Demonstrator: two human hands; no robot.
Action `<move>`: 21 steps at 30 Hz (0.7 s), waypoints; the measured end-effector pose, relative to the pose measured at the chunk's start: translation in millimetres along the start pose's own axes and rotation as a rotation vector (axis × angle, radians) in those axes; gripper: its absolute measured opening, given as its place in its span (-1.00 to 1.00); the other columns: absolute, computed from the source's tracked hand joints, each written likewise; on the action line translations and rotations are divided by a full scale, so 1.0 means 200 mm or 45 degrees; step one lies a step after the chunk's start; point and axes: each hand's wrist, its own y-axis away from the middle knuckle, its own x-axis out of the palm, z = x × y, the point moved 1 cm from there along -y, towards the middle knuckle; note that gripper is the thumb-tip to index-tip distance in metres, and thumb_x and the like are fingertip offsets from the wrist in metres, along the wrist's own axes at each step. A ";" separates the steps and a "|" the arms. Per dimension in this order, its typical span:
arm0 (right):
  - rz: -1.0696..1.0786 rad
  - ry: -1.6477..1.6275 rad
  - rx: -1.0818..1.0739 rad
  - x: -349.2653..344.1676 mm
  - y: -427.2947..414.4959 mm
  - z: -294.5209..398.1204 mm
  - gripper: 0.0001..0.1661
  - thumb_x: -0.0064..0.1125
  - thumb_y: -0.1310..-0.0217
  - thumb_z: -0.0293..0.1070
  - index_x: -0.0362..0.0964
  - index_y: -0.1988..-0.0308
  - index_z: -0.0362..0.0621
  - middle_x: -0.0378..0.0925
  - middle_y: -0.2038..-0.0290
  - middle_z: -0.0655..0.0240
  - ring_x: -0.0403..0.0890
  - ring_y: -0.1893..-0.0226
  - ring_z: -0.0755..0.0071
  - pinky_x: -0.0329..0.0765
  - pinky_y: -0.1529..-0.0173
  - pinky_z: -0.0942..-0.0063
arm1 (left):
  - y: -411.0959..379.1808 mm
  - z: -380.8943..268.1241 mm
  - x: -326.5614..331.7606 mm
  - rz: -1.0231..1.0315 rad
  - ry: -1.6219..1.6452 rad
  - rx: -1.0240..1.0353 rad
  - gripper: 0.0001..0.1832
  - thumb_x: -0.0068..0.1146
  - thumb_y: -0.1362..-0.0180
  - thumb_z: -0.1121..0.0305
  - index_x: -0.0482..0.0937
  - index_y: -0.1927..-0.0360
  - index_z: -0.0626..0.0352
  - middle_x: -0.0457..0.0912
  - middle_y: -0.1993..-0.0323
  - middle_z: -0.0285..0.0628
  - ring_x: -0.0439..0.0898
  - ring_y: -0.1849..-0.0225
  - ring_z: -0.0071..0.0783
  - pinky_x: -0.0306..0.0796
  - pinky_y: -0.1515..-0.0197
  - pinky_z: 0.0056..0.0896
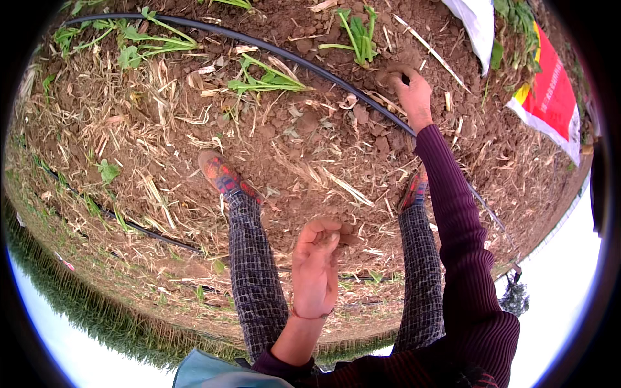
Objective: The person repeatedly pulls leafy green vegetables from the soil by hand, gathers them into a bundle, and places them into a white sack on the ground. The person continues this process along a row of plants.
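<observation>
My right hand (416, 94) reaches down to the brown soil with its fingers curled, thumb and forefinger forming a ring. Its fingertips are at the ground and partly blend into the dirt, so whether they hold anything is unclear. Just beyond it, a leafy green seedling (360, 40) stands in the soil. My left hand (316, 266) hangs in front of my body, palm side showing, fingers bent in towards the thumb. Nothing shows between them. Between the right hand and my feet runs a black drip irrigation hose (318, 69).
Another seedling (271, 80) lies flat beside the hose; a further seedling (167, 44) is at upper left. Dry straw (347, 188) litters the ground. At right are a red and yellow printed sack (553, 89), bundled seedlings (521, 34) and a white sack (473, 26). My shoes (225, 177) straddle the soil.
</observation>
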 end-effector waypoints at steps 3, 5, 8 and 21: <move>0.023 0.079 -0.076 0.01 0.02 0.01 -0.73 0.08 0.04 -0.32 0.52 0.24 -0.06 0.57 0.34 0.23 0.56 0.30 0.36 0.43 0.14 0.50 | 0.00 -0.01 0.00 0.028 0.027 0.001 -0.85 -0.09 -0.11 0.52 0.41 0.22 0.23 0.52 0.26 -0.15 0.52 0.20 -0.34 0.37 0.06 -0.33; -0.054 0.233 -0.121 -0.01 0.05 0.00 -0.71 0.08 0.04 -0.33 0.52 0.22 -0.06 0.58 0.34 0.25 0.57 0.32 0.40 0.44 0.15 0.53 | 0.00 -0.02 -0.01 0.047 0.054 0.011 -0.84 -0.09 -0.11 0.53 0.41 0.21 0.25 0.51 0.26 -0.14 0.51 0.20 -0.34 0.36 0.06 -0.34; -0.071 0.099 0.092 -0.05 0.10 0.00 -0.66 0.10 0.03 -0.36 0.49 0.15 -0.14 0.59 0.32 0.25 0.59 0.32 0.45 0.46 0.15 0.54 | 0.01 -0.03 -0.02 0.033 0.096 0.028 -0.83 -0.10 -0.10 0.55 0.41 0.20 0.27 0.51 0.26 -0.13 0.50 0.22 -0.35 0.35 0.07 -0.34; -0.250 0.395 -0.516 0.62 0.25 0.08 -0.68 0.23 0.10 -0.39 0.44 0.23 -0.18 0.51 0.29 0.11 0.51 0.25 0.05 0.45 0.15 0.30 | 0.02 -0.08 -0.03 0.041 0.119 -0.039 -0.85 -0.08 -0.12 0.52 0.42 0.22 0.24 0.51 0.25 -0.13 0.50 0.17 -0.33 0.37 0.05 -0.33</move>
